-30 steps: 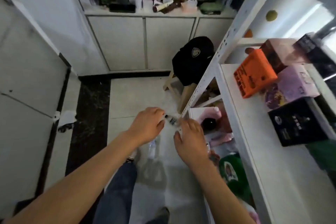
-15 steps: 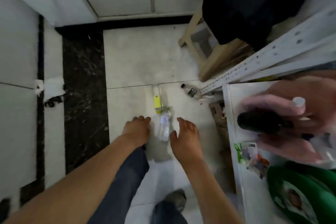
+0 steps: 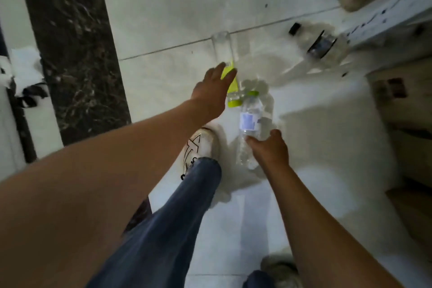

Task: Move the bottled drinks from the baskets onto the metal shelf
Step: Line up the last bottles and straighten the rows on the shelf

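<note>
Bottles lie on the white tile floor (image 3: 163, 7): a yellow-labelled bottle (image 3: 226, 63), a clear water bottle (image 3: 249, 121), and a dark-labelled bottle (image 3: 321, 45) near the shelf post. Left hand (image 3: 214, 91) reaches, fingers extended, over the yellow-labelled one. Right hand (image 3: 268, 149) grips the water bottle.

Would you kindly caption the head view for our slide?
Both hands, left and right, reach toward two bottles lying on the floor.

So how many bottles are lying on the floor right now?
3. A yellow-labelled bottle under the left hand, a clear water bottle at the right hand, and a dark-labelled bottle near the shelf. Others may be out of view.
</note>
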